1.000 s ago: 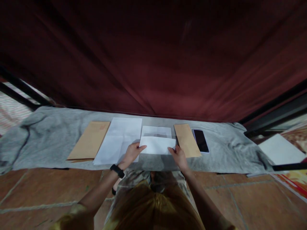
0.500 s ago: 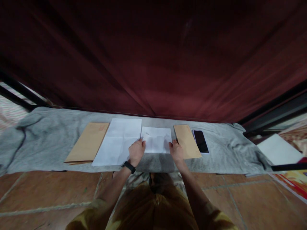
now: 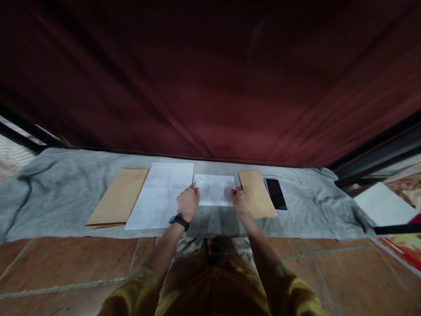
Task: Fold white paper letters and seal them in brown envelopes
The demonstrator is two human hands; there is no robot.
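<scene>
A folded white sheet (image 3: 213, 189) lies on the grey cloth (image 3: 66, 193) in front of me. My left hand (image 3: 188, 202), with a black band on its wrist, rests on the sheet's left edge with fingers curled down on it. My right hand (image 3: 240, 200) presses the right edge in the same way. Both hands hold the fold flat against the cloth. A larger creased white sheet (image 3: 161, 195) lies just left of my left hand.
A brown envelope (image 3: 116, 196) lies at the left, a narrower brown envelope (image 3: 256, 193) at the right, with a dark phone (image 3: 275, 193) beside it. A dark red curtain (image 3: 210, 87) hangs behind. White paper (image 3: 383, 204) sits far right. Tiled floor (image 3: 66, 267) runs below.
The sheet's near flap, lifted a second ago, has been folded over and laid flat. Both hands moved forward onto the sheet's side edges.
</scene>
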